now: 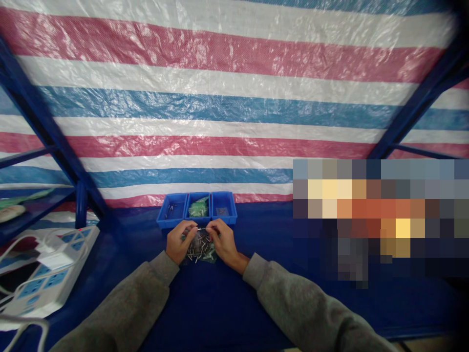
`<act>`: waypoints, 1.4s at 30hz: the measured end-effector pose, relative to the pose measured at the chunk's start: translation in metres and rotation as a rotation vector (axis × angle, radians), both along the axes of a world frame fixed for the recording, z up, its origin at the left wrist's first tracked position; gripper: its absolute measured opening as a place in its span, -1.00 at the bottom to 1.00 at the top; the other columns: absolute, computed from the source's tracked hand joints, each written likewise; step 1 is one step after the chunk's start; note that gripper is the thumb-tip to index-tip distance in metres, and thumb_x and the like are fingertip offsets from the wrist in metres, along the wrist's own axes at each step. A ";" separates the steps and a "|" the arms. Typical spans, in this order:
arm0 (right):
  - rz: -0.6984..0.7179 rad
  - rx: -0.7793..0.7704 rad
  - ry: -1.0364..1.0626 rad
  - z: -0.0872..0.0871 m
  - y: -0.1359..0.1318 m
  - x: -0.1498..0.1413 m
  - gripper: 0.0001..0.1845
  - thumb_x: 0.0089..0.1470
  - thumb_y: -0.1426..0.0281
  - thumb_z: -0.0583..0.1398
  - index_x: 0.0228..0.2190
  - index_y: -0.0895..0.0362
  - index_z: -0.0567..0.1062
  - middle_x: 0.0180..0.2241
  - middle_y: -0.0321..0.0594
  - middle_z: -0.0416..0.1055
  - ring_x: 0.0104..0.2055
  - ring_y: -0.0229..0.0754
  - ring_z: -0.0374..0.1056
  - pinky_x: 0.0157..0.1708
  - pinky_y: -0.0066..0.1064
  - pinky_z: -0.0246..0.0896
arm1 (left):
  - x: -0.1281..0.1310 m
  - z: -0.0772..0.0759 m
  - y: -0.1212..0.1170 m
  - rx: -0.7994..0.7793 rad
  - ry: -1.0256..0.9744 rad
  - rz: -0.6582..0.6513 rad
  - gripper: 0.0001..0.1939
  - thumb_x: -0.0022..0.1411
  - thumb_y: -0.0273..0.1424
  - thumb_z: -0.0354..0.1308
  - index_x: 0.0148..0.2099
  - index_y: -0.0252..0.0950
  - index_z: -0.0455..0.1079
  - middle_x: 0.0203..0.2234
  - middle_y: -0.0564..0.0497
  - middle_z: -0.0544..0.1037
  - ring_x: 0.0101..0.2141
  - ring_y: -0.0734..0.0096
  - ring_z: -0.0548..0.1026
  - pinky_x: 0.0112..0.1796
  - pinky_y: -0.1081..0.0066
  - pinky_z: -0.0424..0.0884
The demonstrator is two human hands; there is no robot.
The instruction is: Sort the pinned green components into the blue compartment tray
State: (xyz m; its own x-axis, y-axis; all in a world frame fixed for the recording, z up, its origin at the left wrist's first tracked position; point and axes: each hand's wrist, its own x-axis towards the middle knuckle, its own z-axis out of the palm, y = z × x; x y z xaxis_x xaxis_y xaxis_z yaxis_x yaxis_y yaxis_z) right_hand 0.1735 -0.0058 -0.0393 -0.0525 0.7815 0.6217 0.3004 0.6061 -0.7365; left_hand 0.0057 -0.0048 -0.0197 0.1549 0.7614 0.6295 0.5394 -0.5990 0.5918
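Observation:
In the head view, my left hand and my right hand face each other above the table, fingertips pinched together. A small, slim, silvery metal piece spans the gap between them, with one end in each pinch; its exact kind is too small to make out. Just below lies a pile of short metal pieces, partly on clear greenish plastic bags. Behind my hands stand three joined blue bins: the left bin has a few thin metal pieces, the middle bin green bags, the right bin a few small pieces.
A white power strip with a plugged-in adapter and cables lies at the left on the blue table. Blue metal frame bars rise at both sides. A striped plastic sheet hangs behind. Pixelated blocks hide the right side.

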 end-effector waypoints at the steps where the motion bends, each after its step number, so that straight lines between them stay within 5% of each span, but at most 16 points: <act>1: -0.002 0.001 -0.007 0.000 0.000 0.000 -0.80 0.16 0.38 0.06 -0.47 0.13 0.39 -0.49 -0.29 0.30 -0.44 -0.28 0.22 -0.39 -0.46 0.11 | 0.000 0.000 0.000 0.000 0.008 -0.002 -0.83 0.23 -0.34 0.02 -0.25 -0.30 0.39 -0.39 0.00 0.50 -0.37 0.41 0.46 -0.33 0.46 0.37; 14: -0.044 -0.001 -0.044 0.001 0.000 0.001 -0.69 0.20 0.32 0.01 -0.49 0.14 0.42 -0.50 -0.27 0.32 -0.43 -0.27 0.23 -0.41 -0.46 0.11 | 0.001 0.002 -0.002 0.040 0.020 -0.072 -0.86 0.21 -0.35 0.05 -0.28 -0.30 0.39 -0.42 -0.01 0.47 -0.40 0.42 0.44 -0.37 0.46 0.38; 23: -0.002 -0.008 -0.010 0.002 -0.002 -0.001 -0.83 0.12 0.32 0.12 -0.27 0.12 0.45 -0.43 -0.27 0.36 -0.43 -0.28 0.27 -0.39 -0.46 0.17 | -0.002 0.001 0.001 0.055 0.015 0.005 -0.84 0.21 -0.37 0.04 -0.35 -0.31 0.39 -0.44 0.00 0.48 -0.40 0.43 0.44 -0.37 0.47 0.36; 42: -0.013 0.014 -0.053 0.000 0.001 -0.001 -0.74 0.17 0.31 0.05 -0.43 0.13 0.46 -0.47 -0.25 0.36 -0.41 -0.25 0.27 -0.38 -0.45 0.15 | 0.000 -0.001 0.003 0.036 -0.028 -0.014 -0.81 0.17 -0.28 0.11 -0.35 -0.28 0.45 -0.46 0.01 0.55 -0.44 0.42 0.49 -0.36 0.44 0.42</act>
State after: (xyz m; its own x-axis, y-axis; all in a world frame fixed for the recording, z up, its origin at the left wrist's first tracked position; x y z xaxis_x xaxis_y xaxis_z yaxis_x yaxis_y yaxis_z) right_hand 0.1724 -0.0043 -0.0395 -0.0752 0.7738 0.6290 0.3470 0.6117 -0.7109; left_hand 0.0055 -0.0017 -0.0207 0.1469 0.7359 0.6609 0.5147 -0.6275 0.5843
